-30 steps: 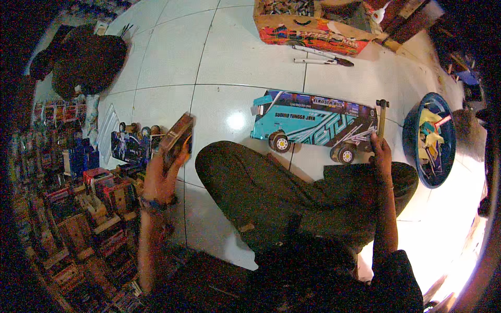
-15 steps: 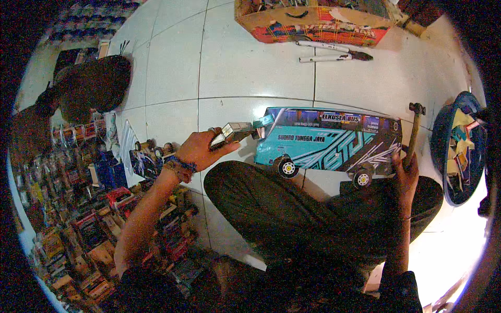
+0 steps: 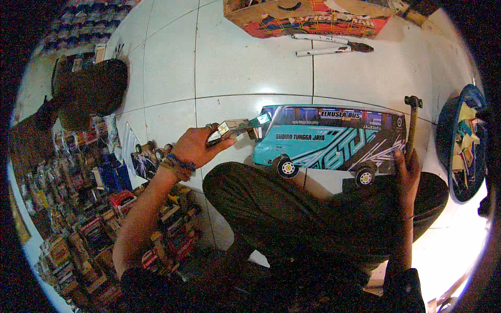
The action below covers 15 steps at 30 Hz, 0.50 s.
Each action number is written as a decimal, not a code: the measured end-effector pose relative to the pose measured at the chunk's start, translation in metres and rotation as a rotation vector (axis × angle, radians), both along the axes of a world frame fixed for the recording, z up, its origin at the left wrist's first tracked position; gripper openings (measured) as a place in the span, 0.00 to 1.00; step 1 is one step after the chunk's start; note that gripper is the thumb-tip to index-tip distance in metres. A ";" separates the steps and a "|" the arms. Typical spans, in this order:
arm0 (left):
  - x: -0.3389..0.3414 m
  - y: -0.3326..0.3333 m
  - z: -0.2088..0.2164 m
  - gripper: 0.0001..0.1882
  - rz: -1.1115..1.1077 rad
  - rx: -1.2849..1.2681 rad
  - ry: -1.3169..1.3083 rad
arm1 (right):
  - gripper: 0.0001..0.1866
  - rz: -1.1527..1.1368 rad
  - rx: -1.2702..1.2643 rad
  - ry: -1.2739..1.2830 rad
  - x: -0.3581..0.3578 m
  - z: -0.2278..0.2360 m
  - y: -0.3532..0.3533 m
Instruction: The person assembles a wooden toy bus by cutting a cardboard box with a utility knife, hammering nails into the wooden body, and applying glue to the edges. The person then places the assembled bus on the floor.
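Note:
A turquoise and black model bus [image 3: 329, 138] stands on the white tiled floor in front of my crossed legs. My left hand [image 3: 197, 146] holds a small flat printed panel piece [image 3: 235, 128] up against the bus's front end. At the rear of the bus, my right hand [image 3: 406, 167] grips the handle of a small hammer [image 3: 411, 121], whose head points away from me.
A printed cardboard box [image 3: 308, 18] lies at the far edge, with two white-handled tools [image 3: 329, 47] before it. A blue bowl [image 3: 462, 143] of scraps sits at right. Small wheeled parts [image 3: 148, 151], stacked toy boxes [image 3: 88, 219] and a dark bag [image 3: 88, 88] crowd the left.
My left hand swung from the left pile across to the bus's front, carrying the panel piece. My right hand kept its hold on the hammer; the view shifted slightly.

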<state>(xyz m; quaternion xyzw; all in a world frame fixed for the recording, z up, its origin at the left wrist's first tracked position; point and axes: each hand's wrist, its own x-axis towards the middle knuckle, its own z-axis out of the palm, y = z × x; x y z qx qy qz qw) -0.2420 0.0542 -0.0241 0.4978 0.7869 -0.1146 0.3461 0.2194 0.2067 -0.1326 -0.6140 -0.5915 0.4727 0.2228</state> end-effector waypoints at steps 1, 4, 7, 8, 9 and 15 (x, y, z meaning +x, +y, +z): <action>-0.003 0.000 -0.001 0.35 -0.003 0.014 -0.016 | 0.16 0.043 0.048 -0.040 0.001 -0.001 0.000; -0.007 0.001 -0.006 0.35 -0.027 0.015 -0.047 | 0.17 0.022 -0.024 -0.006 0.004 -0.004 0.000; -0.009 0.000 -0.007 0.35 -0.052 0.007 -0.021 | 0.18 -0.066 -0.036 0.067 -0.002 0.003 -0.001; -0.009 0.000 -0.007 0.35 -0.064 0.014 -0.015 | 0.18 -0.091 -0.040 0.077 -0.006 0.007 0.000; -0.010 -0.001 -0.006 0.35 -0.074 0.031 -0.009 | 0.18 -0.072 -0.004 -0.052 -0.010 0.014 0.001; -0.026 0.030 -0.011 0.33 -0.119 -0.165 -0.041 | 0.29 0.082 -0.046 -0.081 -0.063 0.065 -0.005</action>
